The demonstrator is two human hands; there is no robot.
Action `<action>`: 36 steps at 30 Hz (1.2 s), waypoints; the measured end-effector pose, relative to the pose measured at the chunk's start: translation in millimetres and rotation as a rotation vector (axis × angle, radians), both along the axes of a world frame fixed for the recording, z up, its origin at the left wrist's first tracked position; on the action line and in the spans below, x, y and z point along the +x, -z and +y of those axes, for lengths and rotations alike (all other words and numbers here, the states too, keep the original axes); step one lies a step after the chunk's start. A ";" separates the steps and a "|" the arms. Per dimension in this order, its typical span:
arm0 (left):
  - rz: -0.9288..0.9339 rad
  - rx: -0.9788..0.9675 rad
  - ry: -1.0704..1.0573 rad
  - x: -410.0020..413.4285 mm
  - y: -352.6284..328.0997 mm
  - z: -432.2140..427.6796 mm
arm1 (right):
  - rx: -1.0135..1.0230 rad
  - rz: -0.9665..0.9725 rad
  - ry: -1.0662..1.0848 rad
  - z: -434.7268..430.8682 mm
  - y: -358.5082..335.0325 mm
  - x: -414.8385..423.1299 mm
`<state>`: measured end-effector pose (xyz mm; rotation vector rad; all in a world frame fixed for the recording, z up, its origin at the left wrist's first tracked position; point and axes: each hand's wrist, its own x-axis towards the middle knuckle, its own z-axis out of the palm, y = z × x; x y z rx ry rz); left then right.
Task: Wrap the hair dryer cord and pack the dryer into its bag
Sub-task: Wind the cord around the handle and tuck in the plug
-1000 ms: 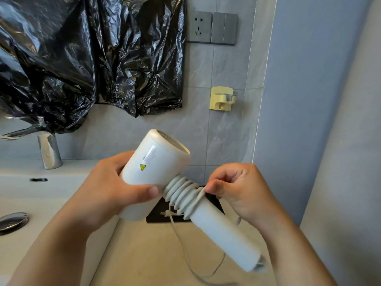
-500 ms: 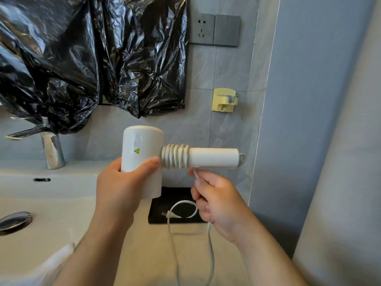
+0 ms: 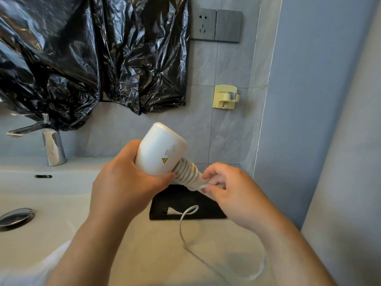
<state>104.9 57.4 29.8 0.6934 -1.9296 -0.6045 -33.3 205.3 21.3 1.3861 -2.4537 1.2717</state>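
We are standing in a tiled bathroom corner, with crumpled black plastic sheeting [image 3: 86, 58] hanging over the wall and a pale bench [image 3: 156, 254] running beneath us beside the white basin [image 3: 41, 195]. On the bench, against the wall, a flat black bag [image 3: 185, 203] is lying, which we are taking for the dryer's bag. Above it we are holding the white hair dryer [image 3: 160, 149] in the air, barrel tilted up and away. Our left hand [image 3: 125, 182] is closed around the barrel, thumb pressing near the handle joint. Our right hand [image 3: 233, 193] is pinching the cord [image 3: 185, 172] between fingertips at the end of the coils already lying tight on the handle. The handle's far end is hiding behind this hand. The loose cord is trailing down in a loop across the bench, and the plug [image 3: 172, 211] is resting on the bag. We are judging the winding roughly half done. If our pinch is slackening, the coils could be springing loose; the dragging plug could also be catching on the bag's edge.
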 end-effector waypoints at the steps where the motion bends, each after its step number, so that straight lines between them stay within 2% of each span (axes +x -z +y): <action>1: -0.035 -0.012 0.020 2.3 -2.4 0.4 | -0.016 0.038 0.011 1.7 -1.5 -1.0; 5: -0.101 0.005 0.114 9.7 -7.4 -1.1 | -0.110 0.089 -0.004 8.3 -8.2 1.6; 10: -0.010 0.223 0.347 19.4 -10.9 -14.6 | -0.322 0.037 -0.073 13.3 -15.8 5.7; 12: 0.017 0.282 0.448 21.4 -12.5 -15.7 | -0.371 -0.059 -0.151 15.1 -19.7 10.0; 19: 0.002 0.471 0.765 14.6 -7.5 -15.8 | -0.481 -0.605 -0.538 22.0 -19.6 3.3; 25: 0.087 0.609 0.755 -1.7 2.4 -12.0 | -0.603 -0.717 -0.539 9.1 -11.1 -12.4; 27: 0.111 0.647 0.740 -5.1 4.6 -10.7 | -0.683 -0.821 -0.557 4.9 -3.6 -13.2; 36: 0.177 0.876 0.702 -17.0 10.8 1.7 | -0.949 -1.083 -0.844 -8.7 5.5 -10.5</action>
